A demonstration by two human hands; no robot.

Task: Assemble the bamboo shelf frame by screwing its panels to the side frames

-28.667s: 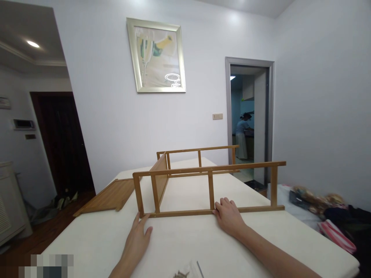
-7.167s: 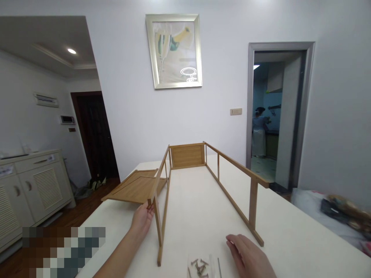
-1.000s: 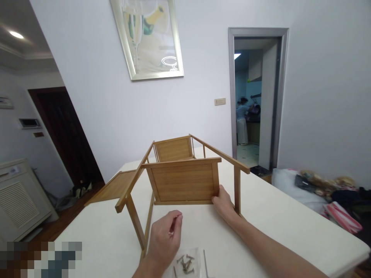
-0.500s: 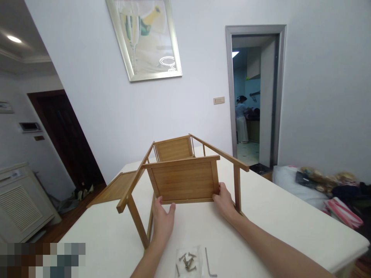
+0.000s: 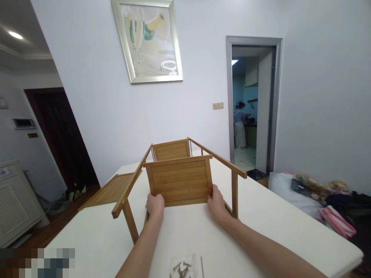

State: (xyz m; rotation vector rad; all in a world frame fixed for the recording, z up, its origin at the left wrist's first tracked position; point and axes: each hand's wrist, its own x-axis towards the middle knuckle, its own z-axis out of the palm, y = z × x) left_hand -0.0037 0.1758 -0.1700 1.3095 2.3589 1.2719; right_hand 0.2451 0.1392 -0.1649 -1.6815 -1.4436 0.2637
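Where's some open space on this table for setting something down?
Bare tabletop lies right of the right forearm, left of the left forearm before the flat panel, and between the forearms, behind the screw bag. It's crowded where left hand and right hand hold the upright panel within the frame.

No legible txt, brands, nos. or signs found. Pale label [image 5: 5,172] on louvred cabinet [image 5: 17,202], far L of view: too small/blurred to read.
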